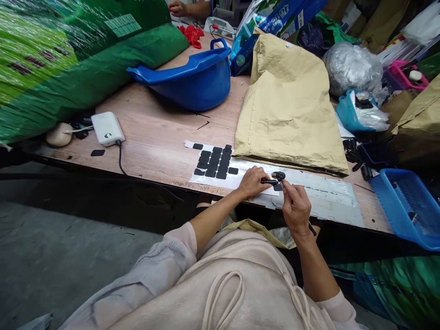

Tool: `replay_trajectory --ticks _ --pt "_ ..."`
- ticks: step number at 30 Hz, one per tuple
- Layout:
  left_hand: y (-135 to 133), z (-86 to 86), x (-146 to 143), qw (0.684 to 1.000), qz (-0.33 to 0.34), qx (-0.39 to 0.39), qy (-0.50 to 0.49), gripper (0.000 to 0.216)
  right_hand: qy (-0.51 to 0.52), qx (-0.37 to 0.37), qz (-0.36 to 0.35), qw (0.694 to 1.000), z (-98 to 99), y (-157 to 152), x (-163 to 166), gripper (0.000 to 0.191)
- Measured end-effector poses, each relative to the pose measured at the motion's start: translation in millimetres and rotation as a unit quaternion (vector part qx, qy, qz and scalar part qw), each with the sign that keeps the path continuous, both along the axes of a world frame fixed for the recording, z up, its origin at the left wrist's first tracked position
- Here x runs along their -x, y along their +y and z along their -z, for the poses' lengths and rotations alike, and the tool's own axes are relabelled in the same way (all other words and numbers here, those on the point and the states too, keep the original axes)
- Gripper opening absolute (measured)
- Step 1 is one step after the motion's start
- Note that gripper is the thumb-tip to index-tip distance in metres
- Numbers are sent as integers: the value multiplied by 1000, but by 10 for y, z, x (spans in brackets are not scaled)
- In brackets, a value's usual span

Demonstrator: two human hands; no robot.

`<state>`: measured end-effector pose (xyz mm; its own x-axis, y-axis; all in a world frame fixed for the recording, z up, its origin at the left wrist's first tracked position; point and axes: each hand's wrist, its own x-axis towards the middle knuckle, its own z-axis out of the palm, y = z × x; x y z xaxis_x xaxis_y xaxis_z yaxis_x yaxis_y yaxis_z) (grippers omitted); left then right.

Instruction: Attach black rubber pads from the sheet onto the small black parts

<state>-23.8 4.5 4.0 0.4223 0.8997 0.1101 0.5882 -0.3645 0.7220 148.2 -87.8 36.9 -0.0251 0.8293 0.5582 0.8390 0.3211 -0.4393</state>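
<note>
My left hand point(255, 182) is closed at the table's front edge, its fingers pinching a small, slim black piece point(270, 182). Closed around a small hammer-like tool is my right hand point(296, 207); the tool's rounded black head point(279, 176) sits just above the black piece, and its dark handle end point(312, 228) sticks out below the hand. Beneath both hands lies a white sheet point(240, 187). To the left, several black rounded-square pads point(214, 160) stand in rows on that sheet. A grey-white board point(330, 197) runs to the right under the work.
Behind my hands lies a tan paper sack point(288, 110). A blue basin point(195, 82) stands beyond, beside a large green plastic-wrapped bundle point(103, 68). A white corded box point(107, 128) is at left, a blue basket point(409, 206) at right. Another person's hand point(178, 8) shows at the back.
</note>
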Motion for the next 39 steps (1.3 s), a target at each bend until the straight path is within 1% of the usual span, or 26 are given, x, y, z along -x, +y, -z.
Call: replay_trajectory --ticks 5,7,11,16,18,22,24,26,27,30,34,39 --pt "4 -9 1 1000 -2 3 1 9 -43 33 14 998 109 -29 0 38" --pt "8 -9 3 1000 3 2 0 9 -30 33 23 999 97 -18 -26 38" --pt "6 -13 7 1000 4 -1 -3 9 -6 8 54 998 48 -16 -71 37" --pt "-12 -27 5 1000 -4 2 -1 8 -30 52 59 996 93 -50 -62 37" --pt "-15 -23 7 1000 -3 -1 -1 8 -24 42 70 996 90 -43 -87 36" --pt "-10 -1 17 1000 2 -6 -9 9 -19 -2 118 993 64 13 -300 34" --pt "-6 6 24 1000 7 -7 -11 12 -40 1 154 987 95 52 -488 35" --pt "-2 5 32 1000 14 -8 -12 16 -70 18 190 979 169 94 -695 35" --pt "0 1 37 1000 17 -8 -11 19 -85 25 197 976 216 114 -792 34" --pt "3 -18 52 1000 19 -1 -3 30 -115 29 187 975 360 161 -1000 32" --pt "-3 -47 71 1000 16 13 1 37 -114 15 196 974 473 174 -1056 32" --pt "-12 -52 92 999 23 25 -14 40 -109 27 204 973 475 153 -1011 32"
